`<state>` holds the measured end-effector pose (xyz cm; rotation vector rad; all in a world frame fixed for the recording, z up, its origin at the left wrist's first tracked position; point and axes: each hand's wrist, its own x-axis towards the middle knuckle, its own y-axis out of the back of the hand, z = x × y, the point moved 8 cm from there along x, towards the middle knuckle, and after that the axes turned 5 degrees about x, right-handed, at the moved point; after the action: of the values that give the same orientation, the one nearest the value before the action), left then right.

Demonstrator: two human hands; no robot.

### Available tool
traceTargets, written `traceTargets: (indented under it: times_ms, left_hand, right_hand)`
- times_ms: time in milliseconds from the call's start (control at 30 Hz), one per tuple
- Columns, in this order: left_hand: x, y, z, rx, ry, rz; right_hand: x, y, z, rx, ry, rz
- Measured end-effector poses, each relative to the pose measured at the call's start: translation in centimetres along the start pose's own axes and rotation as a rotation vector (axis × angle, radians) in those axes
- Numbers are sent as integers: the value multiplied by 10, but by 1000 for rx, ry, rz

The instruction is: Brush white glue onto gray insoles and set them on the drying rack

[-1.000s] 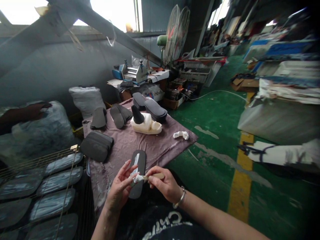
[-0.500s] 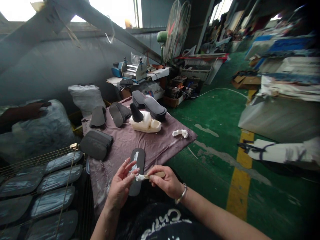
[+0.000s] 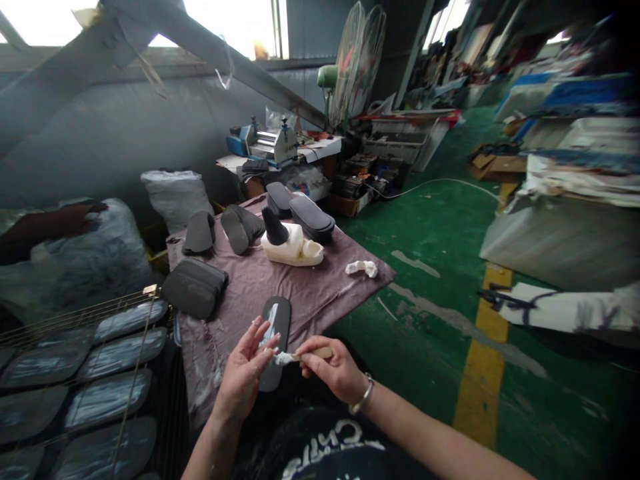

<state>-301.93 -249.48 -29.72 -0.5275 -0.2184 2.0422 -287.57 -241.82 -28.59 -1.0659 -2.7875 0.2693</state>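
Note:
My right hand [image 3: 333, 367] grips a small brush [image 3: 324, 353] by its short wooden handle. White paste clumps on the brush's tip, which points left. My left hand [image 3: 245, 367] is open, palm up, its fingers apart and spotted with white. Its fingertips are close to the brush tip; whether they touch it I cannot tell. Beneath both hands lies a dark grey insole [image 3: 283, 313] with a white streak along it, partly hidden by my left fingers. Farther back on the cloth stands a cream plastic container [image 3: 285, 250] with a black cone [image 3: 274, 225] on top.
Stacks of grey insoles [image 3: 195, 288] lie on the mauve cloth [image 3: 310, 287]. A white lump [image 3: 361, 269] rests near its right corner. At left, a wire rack [image 3: 125, 297] bears several coated insoles. A roller machine [image 3: 267, 143] and a fan [image 3: 350, 67] stand behind.
The hands hold nearly the same pose, with the brush still in my right hand. The whole view has shifted very slightly.

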Motion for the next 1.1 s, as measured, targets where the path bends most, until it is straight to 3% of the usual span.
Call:
traceTargets:
  times_ms: [300,633,833,1100]
  left_hand:
    - [5,-2,-9,-28,17,-14]
    - [2,-6,10,-155,-33,159]
    - [2,-8,6,-269,-35,3]
    - [-5,-8,9,-432,-20,-84]
  right_hand:
    - [3,6,22,251,-33,119]
    - [3,5,8,257,46,102]
    - [-4,0,-2,281,50,73]
    - [-10,-7,-24,301,59,60]
